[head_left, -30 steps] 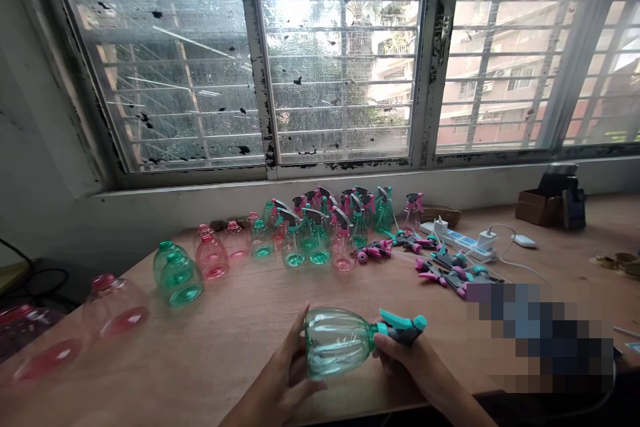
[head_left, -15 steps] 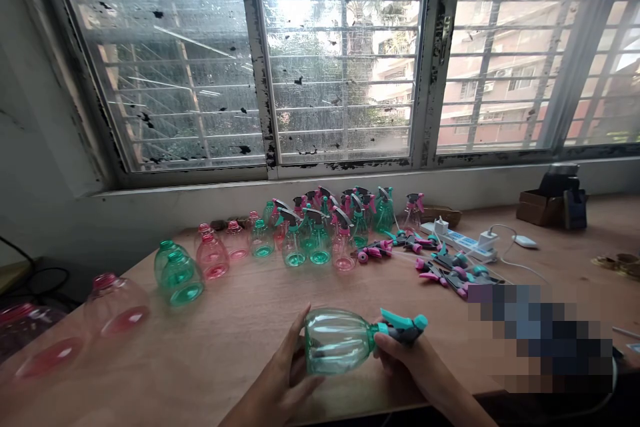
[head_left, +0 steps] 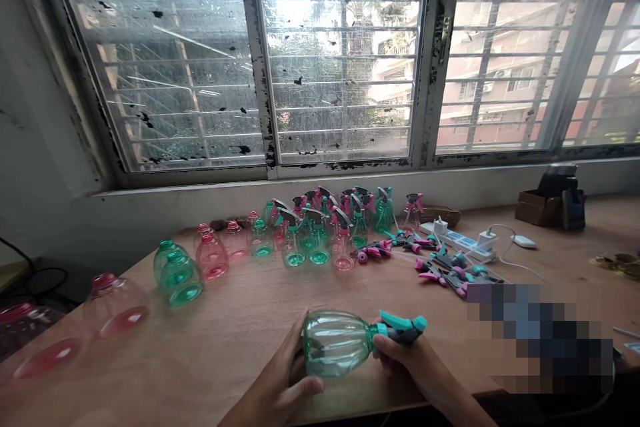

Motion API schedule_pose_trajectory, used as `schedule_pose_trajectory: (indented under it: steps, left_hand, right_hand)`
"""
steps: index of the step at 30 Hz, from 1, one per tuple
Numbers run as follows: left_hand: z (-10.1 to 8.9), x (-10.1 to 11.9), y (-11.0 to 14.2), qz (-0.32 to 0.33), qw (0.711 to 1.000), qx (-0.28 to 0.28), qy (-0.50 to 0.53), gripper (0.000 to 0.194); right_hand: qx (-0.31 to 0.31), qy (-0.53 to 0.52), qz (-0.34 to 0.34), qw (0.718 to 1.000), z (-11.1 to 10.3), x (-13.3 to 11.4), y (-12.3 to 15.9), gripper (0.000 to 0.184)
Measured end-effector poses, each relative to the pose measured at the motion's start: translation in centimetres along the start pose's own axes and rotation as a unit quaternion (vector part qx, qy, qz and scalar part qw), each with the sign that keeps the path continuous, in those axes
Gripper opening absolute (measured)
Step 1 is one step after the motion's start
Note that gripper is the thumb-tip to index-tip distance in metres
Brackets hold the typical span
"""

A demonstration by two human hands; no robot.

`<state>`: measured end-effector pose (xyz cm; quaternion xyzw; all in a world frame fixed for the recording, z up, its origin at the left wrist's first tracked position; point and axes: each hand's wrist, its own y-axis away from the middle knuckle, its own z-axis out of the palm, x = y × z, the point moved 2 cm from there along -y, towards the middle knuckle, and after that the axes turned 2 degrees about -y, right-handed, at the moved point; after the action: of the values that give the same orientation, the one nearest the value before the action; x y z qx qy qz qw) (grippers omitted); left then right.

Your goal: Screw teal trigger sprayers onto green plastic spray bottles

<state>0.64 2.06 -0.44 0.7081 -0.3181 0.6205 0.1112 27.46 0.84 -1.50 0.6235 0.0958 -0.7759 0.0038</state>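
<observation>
A clear green spray bottle (head_left: 336,343) lies sideways in the air above the near table edge, its base to the left. My left hand (head_left: 287,373) is wrapped round the base end, thumb below and fingers behind. At the neck, my right hand (head_left: 407,357) grips the collar of the grey and teal trigger head (head_left: 403,328), which sits on the bottle's mouth. Whether the collar is fully screwed on cannot be made out. Part of the right fingers is hidden behind the neck.
Bottles without heads, such as a green one (head_left: 186,280) and a pink one (head_left: 117,307), stand at left. Finished-looking spray bottles (head_left: 319,237) cluster by the window. Loose trigger heads (head_left: 453,273) lie beside a power strip (head_left: 465,241). A brown box (head_left: 540,207) stands farther right.
Both hands keep hold of the spray bottle, which stays almost in place. My left thumb has shifted slightly along the bottle's lower side.
</observation>
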Motion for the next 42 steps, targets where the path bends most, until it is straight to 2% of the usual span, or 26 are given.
schedule_pose_trajectory:
  steps: [13,19,23,27,32,36,42]
  left_hand:
    - [0.4,0.5,0.0,-0.024,0.999,-0.016,0.014,0.102]
    - [0.4,1.3,-0.2,-0.032,0.999,-0.008,-0.024,0.085]
    - [0.0,0.4,0.0,-0.029,0.999,0.007,-0.044,0.096]
    - [-0.1,-0.5,0.1,-0.022,0.998,0.004,-0.058,0.098]
    - [0.2,0.1,0.0,-0.024,1.000,-0.002,0.005,0.097]
    - [0.2,0.8,-0.1,-0.023,1.000,-0.004,-0.008,0.087]
    - [0.0,0.1,0.0,-0.034,0.999,0.001,-0.013,0.093]
  right_hand:
    - [0.004,-0.012,-0.007,1.000,0.0,0.2,0.0,0.047]
    - [0.014,-0.020,-0.008,1.000,0.1,0.0,0.0,0.046]
    - [0.011,-0.027,-0.003,1.000,0.3,-0.1,0.1,0.046]
    - [0.008,-0.022,0.000,1.000,0.2,0.0,0.1,0.047]
    - [-0.003,-0.003,-0.011,1.000,-0.1,0.3,-0.1,0.044]
    - [-0.005,0.002,-0.014,1.000,-0.2,0.5,-0.1,0.045]
    - [-0.013,0.000,-0.017,1.000,-0.2,0.4,-0.2,0.045]
